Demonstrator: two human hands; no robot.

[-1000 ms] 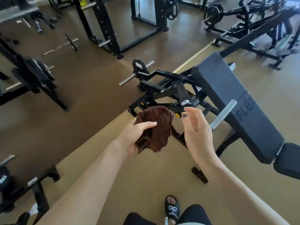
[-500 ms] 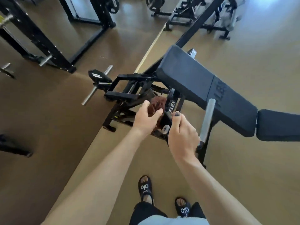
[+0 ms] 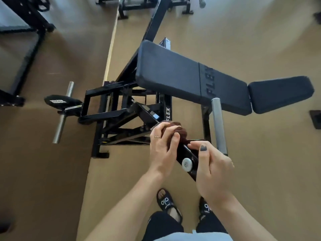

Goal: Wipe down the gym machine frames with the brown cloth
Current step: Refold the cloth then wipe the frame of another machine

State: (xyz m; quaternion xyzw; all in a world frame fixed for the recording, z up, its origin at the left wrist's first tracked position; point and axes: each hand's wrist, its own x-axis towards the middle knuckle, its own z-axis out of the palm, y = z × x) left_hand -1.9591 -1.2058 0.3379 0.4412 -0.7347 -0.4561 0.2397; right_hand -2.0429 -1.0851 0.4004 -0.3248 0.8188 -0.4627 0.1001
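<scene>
**Brown cloth bunched on the black frame bar**

The left hand point(image 3: 162, 150) has its fingers and thumb curled round the brown cloth point(image 3: 178, 132), holding it as a wad against the upper face of a slanting black frame bar point(image 3: 186, 156). A thin ring sits on one finger of that hand. Only the far part of the cloth shows past the knuckles.

Just to the right, the right hand point(image 3: 212, 166) closes on the near end of the same bar, fingers wrapped over its edge (the thumbnail is painted dark). A small white round cap point(image 3: 186, 164) on the bar lies between the two hands, which are near each other but not touching.

Beyond the hands, the bar joins the black machine frame point(image 3: 111, 117), marked FLEX on an upright. Up and to the right of the hands lies the black padded bench point(image 3: 173, 73), with a grey handle point(image 3: 218, 126) just right of the right hand. Far left of the left hand a steel weight peg point(image 3: 63, 113) sticks out. Below the hands, two black slides point(image 3: 166, 204) stand on the tan floor point(image 3: 269, 180).
</scene>
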